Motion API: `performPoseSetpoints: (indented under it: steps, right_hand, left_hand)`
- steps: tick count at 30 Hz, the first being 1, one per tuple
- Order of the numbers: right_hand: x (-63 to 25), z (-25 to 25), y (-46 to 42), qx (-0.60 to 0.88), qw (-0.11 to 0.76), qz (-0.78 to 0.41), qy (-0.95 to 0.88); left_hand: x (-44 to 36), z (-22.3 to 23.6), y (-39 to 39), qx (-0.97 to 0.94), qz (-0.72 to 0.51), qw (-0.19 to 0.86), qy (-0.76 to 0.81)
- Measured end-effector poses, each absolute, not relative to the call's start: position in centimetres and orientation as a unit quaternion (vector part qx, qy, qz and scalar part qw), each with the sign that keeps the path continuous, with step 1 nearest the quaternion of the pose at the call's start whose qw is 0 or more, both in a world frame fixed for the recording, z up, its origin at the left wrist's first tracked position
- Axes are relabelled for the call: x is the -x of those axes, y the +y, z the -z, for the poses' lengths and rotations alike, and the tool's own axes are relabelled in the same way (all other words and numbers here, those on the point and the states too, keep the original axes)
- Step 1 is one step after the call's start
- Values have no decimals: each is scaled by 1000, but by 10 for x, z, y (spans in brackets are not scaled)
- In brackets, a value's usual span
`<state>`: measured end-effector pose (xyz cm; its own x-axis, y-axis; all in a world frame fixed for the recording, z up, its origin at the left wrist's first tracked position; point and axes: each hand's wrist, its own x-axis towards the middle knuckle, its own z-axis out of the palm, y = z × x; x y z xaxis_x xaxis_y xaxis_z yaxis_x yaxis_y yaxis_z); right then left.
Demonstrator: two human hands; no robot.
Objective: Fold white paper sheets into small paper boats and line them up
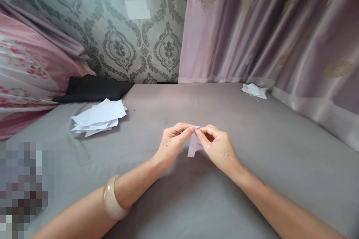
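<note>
Between my two hands, above the grey sheet, is a small folded piece of paper (192,146), pale with a pinkish tint. My left hand (175,140) pinches its top edge between thumb and forefinger. From the other side, my right hand (217,142) pinches the same top edge, fingers curled, the fingertips of both hands nearly meeting. A narrow strip of the paper hangs down below the thumbs, with another flap partly hidden behind my right thumb. A pale bangle (113,198) circles my left forearm.
A loose stack of white paper sheets (99,115) lies to the left on the grey sheet (157,209). Black cloth (92,87) is behind it. Several white paper pieces (254,90) lie at the far right by the curtain (241,26). A patterned wall (120,44) stands behind.
</note>
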<state>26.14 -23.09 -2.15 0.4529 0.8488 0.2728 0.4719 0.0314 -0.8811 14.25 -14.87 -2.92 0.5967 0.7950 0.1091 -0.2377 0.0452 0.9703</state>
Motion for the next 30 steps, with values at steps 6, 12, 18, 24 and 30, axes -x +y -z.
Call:
performPoseSetpoints:
  steps: [6,12,18,24,30]
  right_hand:
    - [-268,23,-227,648,567,-312,-403]
    - [-265,19,-229,574,592,-414,-385]
    - [-262,23,-228,592,608,-378,-369]
    - [-260,25,-228,608,619,-329,-373]
    - [-258,31,-227,611,615,-307,-393]
  left_hand:
    - [-144,31,-146,-501,-352,756,234]
    - [-146,36,-146,-484,-357,766,227]
    - [-145,36,-145,-473,-346,775,235]
    - [-144,37,-146,-463,-337,779,255]
    - [-145,39,-144,-456,-341,776,270]
